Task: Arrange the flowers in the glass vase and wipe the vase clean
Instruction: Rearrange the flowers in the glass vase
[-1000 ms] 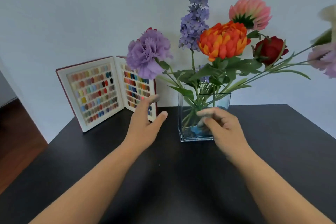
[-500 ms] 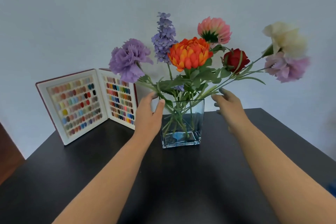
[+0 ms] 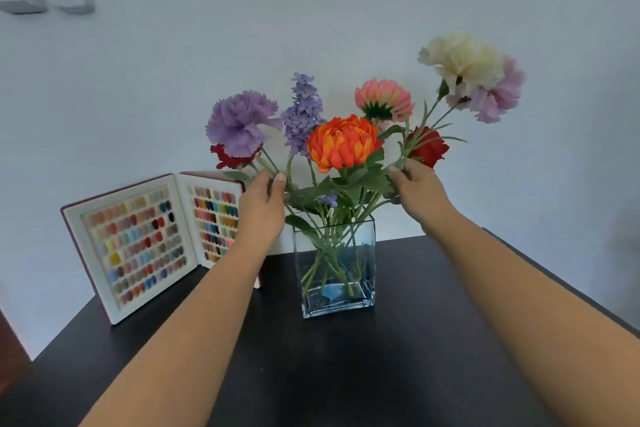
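Black table against a pale wall carries the square glass vase, standing upright near the table's middle with green stems crossing inside. Left hand pinches the stem just under the purple carnation, thumb and fingers closed on it above the vase's left rim. Right hand grips the stems leading up to the cream flower and pale lilac flower, beside the red rose. Between both grips sits the orange bloom. Left of the left hand stands an open colour swatch book.
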Demonstrator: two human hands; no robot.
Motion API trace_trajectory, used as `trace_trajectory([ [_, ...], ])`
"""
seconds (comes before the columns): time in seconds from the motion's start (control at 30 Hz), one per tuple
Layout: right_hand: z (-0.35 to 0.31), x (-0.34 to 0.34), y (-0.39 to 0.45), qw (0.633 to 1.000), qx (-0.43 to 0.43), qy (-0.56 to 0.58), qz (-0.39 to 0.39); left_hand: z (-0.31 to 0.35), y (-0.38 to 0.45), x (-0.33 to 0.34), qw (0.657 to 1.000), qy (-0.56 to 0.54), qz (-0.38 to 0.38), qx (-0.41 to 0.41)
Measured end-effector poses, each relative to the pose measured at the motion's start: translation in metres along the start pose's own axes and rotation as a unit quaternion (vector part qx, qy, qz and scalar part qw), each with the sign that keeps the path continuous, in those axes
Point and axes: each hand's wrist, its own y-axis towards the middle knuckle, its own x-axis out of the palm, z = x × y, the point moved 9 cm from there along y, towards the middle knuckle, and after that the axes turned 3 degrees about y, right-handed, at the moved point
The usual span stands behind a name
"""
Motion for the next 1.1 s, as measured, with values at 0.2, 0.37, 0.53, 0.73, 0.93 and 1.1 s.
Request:
trace_trajectory([
  [0.2, -0.034, 0.0, 0.028, 0.997, -0.028, -0.069, -0.034, 0.014, 0.039, -0.008, 0.998, 0.002, -0.066, 0.019],
  [0.37, -0.039, 0.013, 0.036, 0.988, 0.001, -0.119, -0.101, 0.022, 0.051, -0.004, 0.994, 0.036, -0.098, 0.025],
  [0.53, -0.017, 0.023, 0.025, 0.982, 0.053, -0.104, -0.146, 0.011, 0.038, 0.002, 0.993, 0.029, -0.111, 0.017],
  [0.73, -0.003, 0.033, 0.013, 0.976, 0.037, -0.148, -0.153, 0.013, 0.028, 0.008, 0.994, 0.009, -0.105, 0.036],
  [0.93, -0.001, 0.032, 0.008, 0.962, -0.014, -0.248, -0.111, 0.004, 0.012, 0.008, 0.995, 0.052, -0.078, 0.021],
  [1.1, 0.0, 0.02, -0.002, 0.957, -0.04, -0.286, -0.038, 0.013, -0.025, -0.006, 0.989, 0.119, 0.045, 0.07],
])
